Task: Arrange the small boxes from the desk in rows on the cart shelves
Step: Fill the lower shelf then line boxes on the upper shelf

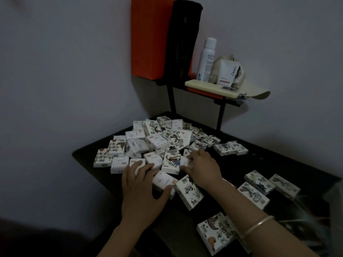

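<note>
A heap of small boxes (157,140) lies on the dark surface (232,164), with a few more scattered well apart to the right. At the heap's near edge, the left hand (143,184) grips a white box (163,181) between thumb and fingers. Just beside it, the right hand (202,165) curls its fingers round a second box (186,161). A spray bottle (207,60) stands on the shelf (228,102) behind.
</note>
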`<state>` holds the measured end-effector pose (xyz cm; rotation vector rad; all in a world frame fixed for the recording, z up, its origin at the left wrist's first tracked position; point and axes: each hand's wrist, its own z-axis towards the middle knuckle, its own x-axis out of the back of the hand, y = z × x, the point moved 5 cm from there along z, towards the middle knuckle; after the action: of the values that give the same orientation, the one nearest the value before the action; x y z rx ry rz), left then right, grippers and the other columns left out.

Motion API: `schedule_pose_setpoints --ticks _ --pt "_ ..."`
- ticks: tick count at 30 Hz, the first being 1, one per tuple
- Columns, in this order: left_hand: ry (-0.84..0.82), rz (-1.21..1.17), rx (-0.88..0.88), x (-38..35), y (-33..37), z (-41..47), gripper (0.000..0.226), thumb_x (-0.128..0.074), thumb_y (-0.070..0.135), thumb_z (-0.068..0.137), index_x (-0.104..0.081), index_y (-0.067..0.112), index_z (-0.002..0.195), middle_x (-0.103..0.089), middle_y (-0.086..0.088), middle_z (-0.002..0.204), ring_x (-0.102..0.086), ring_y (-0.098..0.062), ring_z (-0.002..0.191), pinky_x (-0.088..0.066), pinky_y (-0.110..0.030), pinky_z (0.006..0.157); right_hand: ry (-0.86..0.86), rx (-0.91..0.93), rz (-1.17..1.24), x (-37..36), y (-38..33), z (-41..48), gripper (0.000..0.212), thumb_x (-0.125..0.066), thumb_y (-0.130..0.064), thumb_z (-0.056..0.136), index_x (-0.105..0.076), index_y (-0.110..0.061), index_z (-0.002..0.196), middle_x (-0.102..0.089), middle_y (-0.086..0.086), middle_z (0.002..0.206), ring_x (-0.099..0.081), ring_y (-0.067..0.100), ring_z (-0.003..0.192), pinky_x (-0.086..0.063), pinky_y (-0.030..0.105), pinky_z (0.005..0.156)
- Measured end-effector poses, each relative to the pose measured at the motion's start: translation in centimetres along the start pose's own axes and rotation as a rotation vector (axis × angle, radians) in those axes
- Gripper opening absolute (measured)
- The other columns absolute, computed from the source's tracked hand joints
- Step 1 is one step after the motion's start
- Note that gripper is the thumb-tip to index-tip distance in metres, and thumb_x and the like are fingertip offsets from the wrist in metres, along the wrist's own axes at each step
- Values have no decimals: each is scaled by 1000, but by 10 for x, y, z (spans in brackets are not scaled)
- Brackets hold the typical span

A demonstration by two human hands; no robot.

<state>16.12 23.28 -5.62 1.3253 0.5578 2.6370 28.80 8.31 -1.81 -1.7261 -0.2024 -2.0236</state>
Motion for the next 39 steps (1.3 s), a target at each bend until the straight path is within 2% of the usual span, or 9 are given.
schedule_pose_setpoints --ticks 5,8,11,15,20,24,28,33,39 --pt "104 -137 2 11 4 -3 60 -55 69 71 -58 30 117 -52 4 121 -29 -15 130 -14 -41 116 85 -103 241 5 10 -9 48 -75 -46 79 -45 -23 110 -62 0 101 -61 20 91 -50 33 73" --pt "70 -179 32 12 4 -3 63 -56 71 70 -57 31 119 -55 7 116 -35 -12 122 -27 -45 112 142 -162 506 16 16 -18 45 -76 -35 81 -45 -24 112 -64 -2 98 -62 15 78 -54 35 70" --pt "26 -243 1 15 6 -1 67 -60 67 70 -52 32 125 -56 14 113 -47 -8 109 -34 -33 96 184 -125 668 37 21 -28 48 -73 -28 85 -47 -28 125 -61 -8 105 -58 9 81 -46 22 66" --pt "-74 -517 15 19 9 5 63 -78 28 76 -45 47 126 -51 17 123 -47 1 115 -42 -25 93 155 -4 804 69 20 -48 44 -68 -24 90 -52 -34 129 -55 -23 115 -54 -16 91 -43 3 68" --pt "-169 -672 135 34 13 21 49 -72 1 80 -54 42 99 -63 8 99 -65 -11 85 -59 -29 68 140 27 848 103 24 -74 37 -69 -36 87 -55 -42 121 -64 -10 108 -66 5 76 -53 21 61" --pt "-212 -813 209 48 36 29 34 -75 2 80 -55 22 98 -67 2 99 -68 -9 86 -58 -28 71 145 57 899 133 24 -98 30 -61 -30 94 -56 -41 122 -67 -7 90 -64 14 59 -46 22 51" --pt "-285 -973 243 66 86 30 25 -70 1 84 -51 13 97 -64 -5 106 -69 -17 84 -61 -35 65 177 86 896 162 29 -119 25 -49 -28 100 -52 -46 117 -63 -14 79 -56 15 63 -46 28 59" --pt "-351 -1087 81 100 164 33 13 -58 2 93 -54 13 97 -65 -5 97 -65 -5 67 -50 -18 55 341 135 857 237 41 -165 29 -39 -22 101 -51 -45 116 -63 -14 93 -56 9 68 -45 25 58" --pt "-467 -1230 -211 148 276 30 30 -71 3 84 -63 19 109 -71 1 100 -69 -12 86 -56 -23 69 680 228 688 355 60 -247 34 -46 -11 99 -45 -36 122 -65 8 99 -71 23 74 -59 32 61"
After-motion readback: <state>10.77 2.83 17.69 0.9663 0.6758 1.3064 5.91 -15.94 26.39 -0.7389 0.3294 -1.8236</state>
